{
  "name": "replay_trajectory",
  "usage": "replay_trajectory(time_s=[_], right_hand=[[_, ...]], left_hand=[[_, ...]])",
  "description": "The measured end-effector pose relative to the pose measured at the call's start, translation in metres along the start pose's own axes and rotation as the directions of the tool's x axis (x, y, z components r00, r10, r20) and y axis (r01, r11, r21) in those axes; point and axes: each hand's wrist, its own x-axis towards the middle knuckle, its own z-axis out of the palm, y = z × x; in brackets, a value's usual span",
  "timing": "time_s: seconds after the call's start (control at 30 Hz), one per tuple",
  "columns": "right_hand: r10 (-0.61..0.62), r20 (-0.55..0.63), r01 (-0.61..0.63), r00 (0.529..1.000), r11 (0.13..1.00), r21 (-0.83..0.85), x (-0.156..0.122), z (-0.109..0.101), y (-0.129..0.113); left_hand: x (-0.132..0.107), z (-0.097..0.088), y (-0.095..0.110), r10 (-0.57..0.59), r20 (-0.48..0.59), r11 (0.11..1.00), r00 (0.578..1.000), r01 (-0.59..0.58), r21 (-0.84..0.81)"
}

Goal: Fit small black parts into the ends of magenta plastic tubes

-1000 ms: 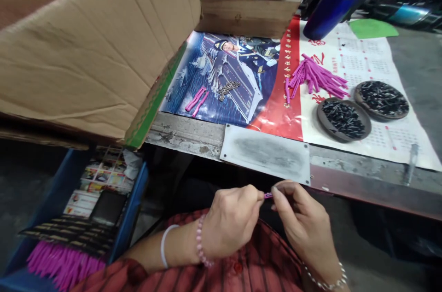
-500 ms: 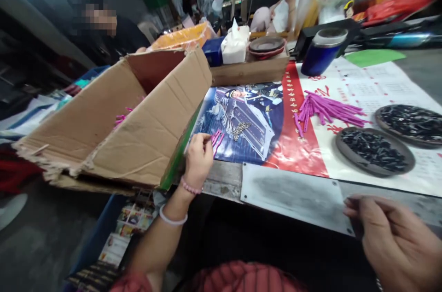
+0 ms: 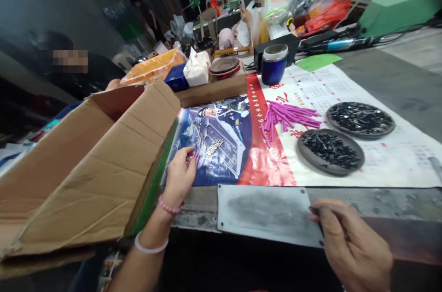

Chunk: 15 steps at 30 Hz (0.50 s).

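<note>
My left hand (image 3: 180,173) is over the printed poster, its fingers curled together around a thin pink strip (image 3: 194,159) that shows at the fingertips. Just right of it lies a small heap of metallic beads (image 3: 214,148). My right hand (image 3: 355,241) is closed in a pinch at the right end of a grey metal plate (image 3: 264,213); a dark sliver shows at its fingertips, too small to name. Beyond lies a fanned pile of pink strips (image 3: 290,115). Two dark oval dishes, a nearer dish (image 3: 359,163) and a farther dish (image 3: 390,128), hold small black pieces.
A large open cardboard box (image 3: 100,163) stands tilted at left. Along the back are a tissue pack (image 3: 197,68), stacked small dishes (image 3: 224,65) and a blue cup (image 3: 274,66). A cabled blue-and-black tool (image 3: 340,45) lies behind. Other people sit in the background.
My view has swung to the right, so the scene sits farther left. My left fingers now cover most of the pink pieces that lay beside them. My right hand stays pinched by the plate.
</note>
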Motion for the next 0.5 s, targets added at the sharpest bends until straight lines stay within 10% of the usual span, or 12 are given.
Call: replay_trajectory(time_s=[0.27, 0.5], right_hand=[[-0.154, -0.003, 0.154, 0.988, 0.988, 0.031, 0.008, 0.004, -0.003], [-0.216, -0.012, 0.217, 0.976, 0.975, 0.04, 0.016, 0.005, -0.007]], left_hand=[[0.05, 0.087, 0.108, 0.193, 0.342, 0.981, 0.919, -0.184, -0.059], [0.084, 0.138, 0.144, 0.066, 0.444, 0.987, 0.894, -0.125, 0.104]])
